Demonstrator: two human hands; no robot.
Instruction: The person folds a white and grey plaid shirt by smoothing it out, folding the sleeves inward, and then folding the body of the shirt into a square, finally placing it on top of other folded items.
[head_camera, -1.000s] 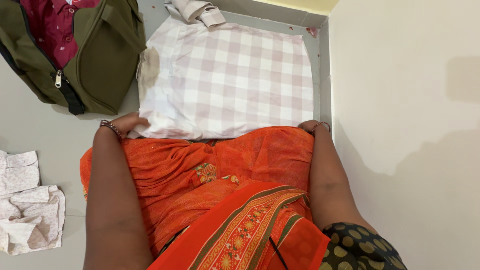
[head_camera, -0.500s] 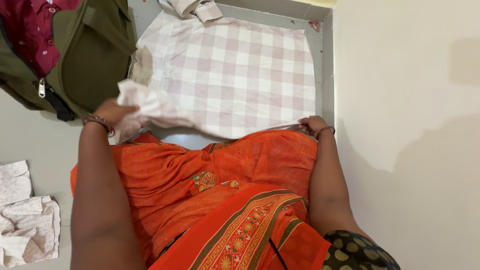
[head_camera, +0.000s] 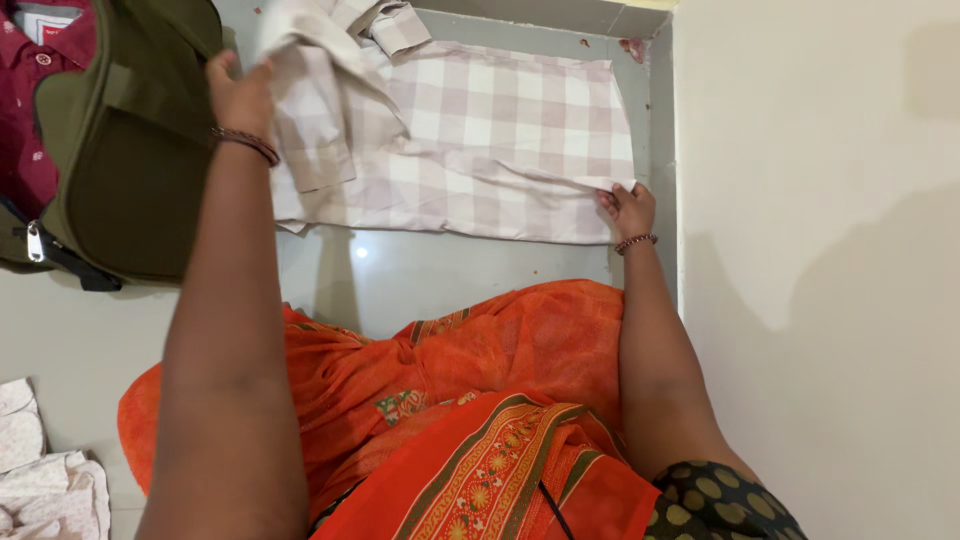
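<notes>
Checked shirt (head_camera: 500, 140), pale lilac and white, lies spread on the grey floor (head_camera: 440, 275), pushed up toward the far corner where the floor meets the cream wall (head_camera: 820, 200). Its near edge is doubled over, a straight fold running across.

Left hand (head_camera: 240, 95) raised above the shirt's left side, fingers closed around a bunch of the cloth; that portion is lifted off the floor and hangs in loose folds, a sleeve with cuff dangling below it. Beaded bracelet at the wrist.

Right hand (head_camera: 628, 208) low, at the shirt's near right corner, fingers pinching the folded edge against the floor just beside the wall. Bracelet on this wrist too.

Olive green bag (head_camera: 130, 170) open at left, touching the lifted cloth's side; a maroon garment (head_camera: 40, 90) inside it. Orange sari (head_camera: 450, 400) fills the foreground. Pale printed cloth (head_camera: 40, 480) crumpled on the floor at lower left, well apart from the shirt
</notes>
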